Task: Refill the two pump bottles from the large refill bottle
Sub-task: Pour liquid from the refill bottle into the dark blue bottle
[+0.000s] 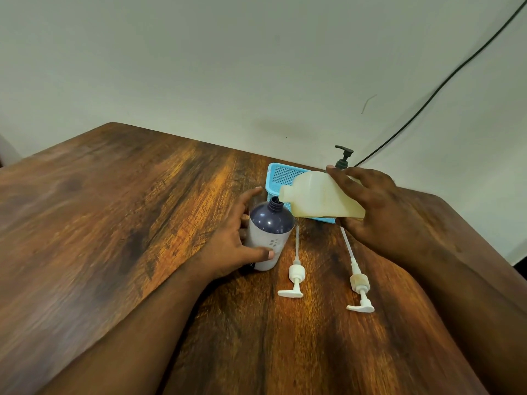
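Note:
A dark-topped, white-bodied pump bottle [269,232] stands upright with its neck uncovered. My left hand [232,243] grips its side, thumb across the front. My right hand [379,212] holds the large cream refill bottle [319,196] tipped sideways, its mouth right over the open neck. Two white pump heads with long tubes lie on the table, one [295,276] beside the bottle, the other [358,283] further right. A second pump bottle shows only its dark pump [343,156] behind the refill bottle.
A light blue perforated basket [281,175] sits behind the bottles near the table's far edge. A black cable [445,81] runs up the wall at the right. The brown wooden table [128,209] stretches wide to the left.

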`<state>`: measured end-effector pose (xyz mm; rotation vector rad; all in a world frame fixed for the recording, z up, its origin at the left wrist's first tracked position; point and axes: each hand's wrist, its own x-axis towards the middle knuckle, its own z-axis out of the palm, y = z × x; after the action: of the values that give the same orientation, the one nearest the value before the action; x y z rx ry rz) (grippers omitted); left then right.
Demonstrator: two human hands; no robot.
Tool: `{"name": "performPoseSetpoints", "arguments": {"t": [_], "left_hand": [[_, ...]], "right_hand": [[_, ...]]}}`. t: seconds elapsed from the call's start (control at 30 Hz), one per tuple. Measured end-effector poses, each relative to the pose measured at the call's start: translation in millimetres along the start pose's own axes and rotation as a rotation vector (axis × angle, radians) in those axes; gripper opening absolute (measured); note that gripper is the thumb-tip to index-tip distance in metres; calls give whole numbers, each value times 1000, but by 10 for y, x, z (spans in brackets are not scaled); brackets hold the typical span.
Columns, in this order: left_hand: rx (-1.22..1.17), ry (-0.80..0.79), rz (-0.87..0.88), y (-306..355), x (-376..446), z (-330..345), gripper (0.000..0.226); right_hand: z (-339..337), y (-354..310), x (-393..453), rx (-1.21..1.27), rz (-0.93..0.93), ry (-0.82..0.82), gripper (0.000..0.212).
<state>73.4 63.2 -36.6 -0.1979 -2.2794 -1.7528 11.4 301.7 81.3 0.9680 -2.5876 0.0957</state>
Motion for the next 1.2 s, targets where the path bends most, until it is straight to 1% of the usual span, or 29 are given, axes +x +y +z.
{"name": "performPoseSetpoints", "arguments": {"t": [0.07, 0.2, 0.33, 0.43, 0.53, 0.6, 0.77, 1.0, 1.2], "left_hand": [[-12, 1, 10, 14, -7, -11, 104], [-14, -5, 14, 27, -11, -24, 88], [13, 13, 10, 21, -5, -38, 85], [10, 84, 4, 16, -12, -17, 85], [88, 177, 28, -4, -13, 53, 85], [94, 197, 40, -3, -11, 70, 85], [104, 164, 21, 43, -4, -13, 85], [-1, 101, -6, 67, -16, -48, 82], [-115, 67, -53, 95, -19, -99, 89]], "right_hand": [[3, 1, 5, -2, -1, 3, 84], [30, 11, 8, -15, -1, 13, 85], [53, 34, 6, -14, -5, 30, 87], [58, 31, 7, -12, -11, 40, 87], [68, 20, 17, -12, -9, 39, 87], [71, 17, 25, -9, -11, 38, 87], [73, 32, 11, -13, -11, 44, 88], [65, 47, -1, -12, -18, 46, 88], [38, 50, -6, -12, -27, 47, 87]]}}
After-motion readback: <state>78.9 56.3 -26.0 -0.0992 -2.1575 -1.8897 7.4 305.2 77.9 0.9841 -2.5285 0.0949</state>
